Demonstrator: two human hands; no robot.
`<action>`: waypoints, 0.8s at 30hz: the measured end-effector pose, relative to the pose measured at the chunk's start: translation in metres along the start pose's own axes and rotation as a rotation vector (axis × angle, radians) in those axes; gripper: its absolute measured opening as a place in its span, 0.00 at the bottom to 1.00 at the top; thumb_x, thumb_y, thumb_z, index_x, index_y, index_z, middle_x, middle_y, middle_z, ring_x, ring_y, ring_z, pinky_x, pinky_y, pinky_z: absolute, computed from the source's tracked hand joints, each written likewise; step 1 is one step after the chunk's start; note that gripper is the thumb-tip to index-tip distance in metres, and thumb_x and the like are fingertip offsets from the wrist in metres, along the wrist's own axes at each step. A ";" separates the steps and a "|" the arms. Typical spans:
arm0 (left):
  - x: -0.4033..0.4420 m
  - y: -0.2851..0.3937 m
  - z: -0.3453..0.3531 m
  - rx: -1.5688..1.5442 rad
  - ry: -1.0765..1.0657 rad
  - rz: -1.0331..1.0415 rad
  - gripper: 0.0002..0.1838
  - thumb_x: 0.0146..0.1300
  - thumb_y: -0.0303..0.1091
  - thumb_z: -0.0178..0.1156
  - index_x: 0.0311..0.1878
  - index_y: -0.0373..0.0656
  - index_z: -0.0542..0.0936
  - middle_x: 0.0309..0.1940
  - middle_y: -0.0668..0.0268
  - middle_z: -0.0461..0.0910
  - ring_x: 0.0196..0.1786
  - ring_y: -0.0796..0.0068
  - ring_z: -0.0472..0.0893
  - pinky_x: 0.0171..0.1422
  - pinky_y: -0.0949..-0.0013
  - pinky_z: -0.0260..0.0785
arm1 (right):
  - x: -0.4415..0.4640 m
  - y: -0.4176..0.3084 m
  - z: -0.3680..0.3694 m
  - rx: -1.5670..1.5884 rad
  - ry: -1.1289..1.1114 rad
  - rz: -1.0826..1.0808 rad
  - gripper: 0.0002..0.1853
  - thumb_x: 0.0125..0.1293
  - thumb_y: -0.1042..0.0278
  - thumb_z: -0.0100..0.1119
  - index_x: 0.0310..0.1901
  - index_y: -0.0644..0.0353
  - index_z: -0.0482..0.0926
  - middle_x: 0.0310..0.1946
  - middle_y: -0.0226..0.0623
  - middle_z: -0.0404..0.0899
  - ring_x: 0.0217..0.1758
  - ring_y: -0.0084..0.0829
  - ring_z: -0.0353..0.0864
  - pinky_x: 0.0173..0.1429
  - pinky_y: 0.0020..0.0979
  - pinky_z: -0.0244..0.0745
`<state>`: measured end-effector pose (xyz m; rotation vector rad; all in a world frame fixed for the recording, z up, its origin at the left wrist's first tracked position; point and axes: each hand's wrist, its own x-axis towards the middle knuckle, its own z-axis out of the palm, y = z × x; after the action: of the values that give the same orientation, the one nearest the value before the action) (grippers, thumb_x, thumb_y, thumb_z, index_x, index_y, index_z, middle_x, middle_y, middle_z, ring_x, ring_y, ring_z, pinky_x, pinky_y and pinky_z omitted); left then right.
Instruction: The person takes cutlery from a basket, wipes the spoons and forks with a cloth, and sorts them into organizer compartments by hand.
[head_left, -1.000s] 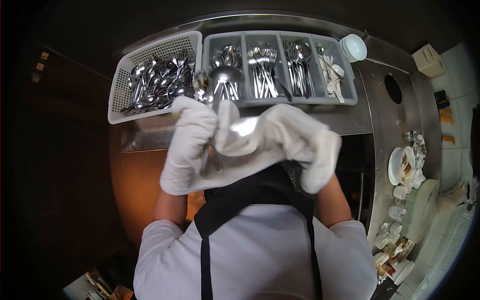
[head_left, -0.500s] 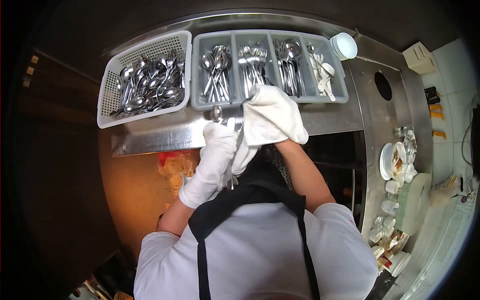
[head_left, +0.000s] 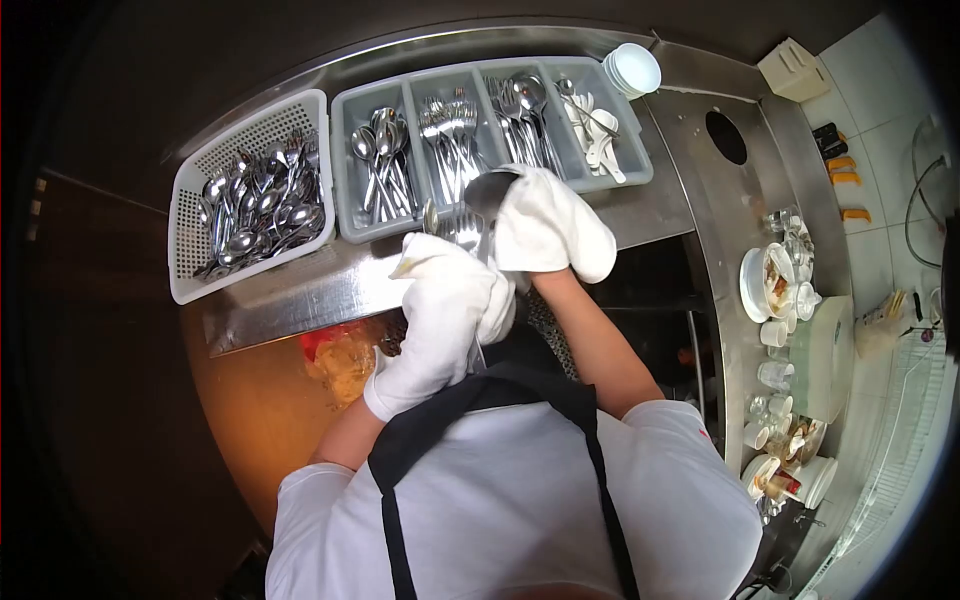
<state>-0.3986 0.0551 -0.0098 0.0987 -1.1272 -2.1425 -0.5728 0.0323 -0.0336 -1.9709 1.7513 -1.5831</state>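
Note:
My left hand [head_left: 435,310], in a white glove, is closed around several pieces of cutlery, with fork tines [head_left: 463,230] and a spoon head sticking up. A large serving spoon [head_left: 488,192] rises from the same bundle. A white cloth [head_left: 550,222] covers my right hand [head_left: 545,245] and touches the side of the large spoon's bowl; the fingers beneath it are hidden. Both hands are just in front of a grey divided tray [head_left: 362,232], which has spoons, forks, mixed cutlery and white spoons in separate compartments.
A white perforated basket [head_left: 186,275] of jumbled cutlery stands left of the tray. Stacked white bowls [head_left: 636,70] sit at its back right. Used dishes [head_left: 756,285], cups and glasses line the steel counter [head_left: 690,150] on the right, near a round hole.
The view has shifted, so the tray and basket appear further left. The cloth, earlier spread between both hands, is now bunched over my right hand at the large spoon.

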 end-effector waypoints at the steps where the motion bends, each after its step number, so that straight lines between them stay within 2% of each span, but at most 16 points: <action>1: 0.002 0.002 -0.004 0.200 0.045 0.020 0.10 0.59 0.24 0.52 0.21 0.42 0.71 0.16 0.65 0.68 0.20 0.70 0.69 0.26 0.67 0.62 | -0.010 -0.002 -0.002 -0.036 0.030 0.064 0.19 0.63 0.67 0.58 0.54 0.63 0.75 0.47 0.45 0.76 0.53 0.45 0.75 0.60 0.38 0.70; 3: 0.010 0.028 0.018 0.707 0.211 0.100 0.10 0.60 0.22 0.51 0.22 0.43 0.72 0.18 0.63 0.68 0.24 0.70 0.71 0.32 0.69 0.65 | -0.022 -0.015 -0.011 -0.171 -0.023 0.298 0.19 0.63 0.66 0.60 0.54 0.64 0.74 0.48 0.46 0.77 0.54 0.43 0.76 0.61 0.38 0.71; 6: 0.010 0.022 0.011 1.182 0.172 0.131 0.09 0.59 0.21 0.51 0.23 0.42 0.72 0.22 0.63 0.69 0.29 0.72 0.72 0.36 0.72 0.65 | 0.000 -0.035 -0.022 -0.438 -0.122 0.544 0.20 0.64 0.65 0.63 0.54 0.65 0.73 0.49 0.47 0.77 0.57 0.40 0.77 0.63 0.37 0.72; 8: 0.038 0.096 0.066 1.180 -0.100 0.057 0.09 0.61 0.23 0.51 0.23 0.41 0.72 0.21 0.64 0.69 0.28 0.72 0.72 0.35 0.72 0.66 | 0.019 -0.030 -0.038 -0.189 0.278 0.399 0.24 0.57 0.64 0.69 0.52 0.65 0.75 0.46 0.45 0.79 0.47 0.43 0.81 0.52 0.36 0.77; 9: 0.043 0.096 0.073 1.380 -0.140 -0.018 0.10 0.62 0.23 0.51 0.24 0.41 0.73 0.21 0.65 0.69 0.28 0.71 0.73 0.35 0.72 0.66 | 0.018 -0.002 -0.044 -0.042 0.303 0.109 0.19 0.55 0.68 0.70 0.48 0.63 0.78 0.44 0.44 0.80 0.46 0.40 0.81 0.53 0.36 0.77; 10: 0.049 0.096 0.081 1.579 -0.199 -0.088 0.10 0.63 0.24 0.51 0.24 0.40 0.73 0.21 0.65 0.70 0.28 0.71 0.73 0.35 0.72 0.67 | 0.023 0.001 -0.053 0.117 0.191 0.179 0.16 0.60 0.68 0.67 0.49 0.61 0.79 0.45 0.43 0.80 0.48 0.37 0.82 0.56 0.35 0.77; 11: 0.046 0.064 0.081 1.978 -0.145 -0.207 0.11 0.64 0.24 0.51 0.24 0.40 0.74 0.21 0.65 0.70 0.28 0.71 0.74 0.34 0.72 0.67 | 0.013 0.032 -0.057 -0.094 0.259 0.154 0.16 0.63 0.67 0.64 0.50 0.61 0.79 0.46 0.42 0.81 0.49 0.37 0.82 0.57 0.34 0.77; 12: 0.045 0.048 0.081 1.986 -0.052 -0.180 0.10 0.64 0.25 0.52 0.25 0.39 0.75 0.22 0.65 0.71 0.28 0.71 0.75 0.33 0.72 0.68 | -0.008 0.079 -0.049 -0.305 0.323 0.129 0.15 0.65 0.65 0.62 0.51 0.60 0.79 0.47 0.40 0.81 0.50 0.36 0.82 0.59 0.34 0.76; 13: 0.044 0.032 0.081 1.988 0.042 -0.153 0.10 0.65 0.25 0.53 0.26 0.39 0.77 0.23 0.65 0.73 0.28 0.71 0.76 0.33 0.72 0.68 | -0.003 0.067 -0.049 0.167 0.241 0.343 0.15 0.68 0.63 0.60 0.53 0.59 0.77 0.48 0.39 0.80 0.51 0.35 0.81 0.59 0.34 0.76; 14: 0.043 0.016 0.082 1.985 0.135 -0.125 0.09 0.65 0.25 0.54 0.27 0.38 0.78 0.24 0.64 0.74 0.29 0.72 0.77 0.32 0.72 0.69 | 0.000 0.056 -0.049 0.911 0.359 0.593 0.16 0.71 0.60 0.57 0.55 0.57 0.76 0.48 0.38 0.80 0.53 0.33 0.80 0.59 0.34 0.76; 15: 0.039 0.022 0.072 1.479 0.092 -0.035 0.08 0.65 0.25 0.54 0.29 0.38 0.78 0.25 0.64 0.74 0.29 0.72 0.77 0.32 0.72 0.68 | 0.004 0.043 -0.049 1.336 0.569 0.845 0.16 0.73 0.58 0.55 0.57 0.55 0.75 0.49 0.37 0.79 0.54 0.32 0.79 0.59 0.35 0.76; 16: 0.046 0.022 0.060 1.243 0.029 0.036 0.06 0.63 0.24 0.54 0.30 0.38 0.78 0.26 0.65 0.75 0.29 0.73 0.76 0.33 0.72 0.68 | 0.005 0.034 -0.050 1.681 0.471 0.880 0.15 0.74 0.57 0.54 0.55 0.55 0.75 0.46 0.38 0.80 0.52 0.33 0.79 0.58 0.36 0.77; 17: 0.052 0.022 0.049 1.005 -0.045 0.088 0.04 0.61 0.23 0.54 0.32 0.38 0.77 0.27 0.65 0.75 0.30 0.73 0.76 0.33 0.73 0.67 | 0.000 0.015 -0.036 1.316 0.551 0.912 0.10 0.73 0.64 0.54 0.52 0.56 0.75 0.43 0.33 0.78 0.48 0.30 0.78 0.56 0.33 0.76; 18: 0.062 0.024 0.049 1.074 -0.068 0.103 0.03 0.59 0.22 0.54 0.31 0.39 0.77 0.27 0.66 0.75 0.29 0.74 0.76 0.33 0.73 0.67 | 0.006 -0.021 -0.028 0.930 0.602 0.990 0.06 0.72 0.71 0.55 0.48 0.57 0.76 0.40 0.29 0.77 0.44 0.26 0.77 0.53 0.30 0.75; 20: 0.079 0.033 0.062 1.250 -0.035 0.111 0.03 0.56 0.22 0.54 0.29 0.40 0.76 0.25 0.65 0.74 0.28 0.74 0.76 0.31 0.73 0.66 | -0.022 0.021 -0.027 1.256 0.313 0.792 0.06 0.70 0.73 0.55 0.46 0.58 0.77 0.39 0.28 0.76 0.41 0.25 0.75 0.50 0.29 0.74; 24: 0.088 0.016 0.051 1.007 -0.008 0.077 0.07 0.59 0.23 0.54 0.26 0.41 0.77 0.24 0.66 0.75 0.26 0.76 0.76 0.28 0.71 0.67 | -0.010 0.014 -0.055 0.940 0.100 0.784 0.05 0.65 0.70 0.58 0.41 0.60 0.77 0.35 0.30 0.76 0.38 0.26 0.75 0.47 0.30 0.73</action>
<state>-0.4743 0.0300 0.0552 0.4829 -2.0606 -1.3191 -0.6190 0.0647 -0.0233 -0.6746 1.1639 -1.6879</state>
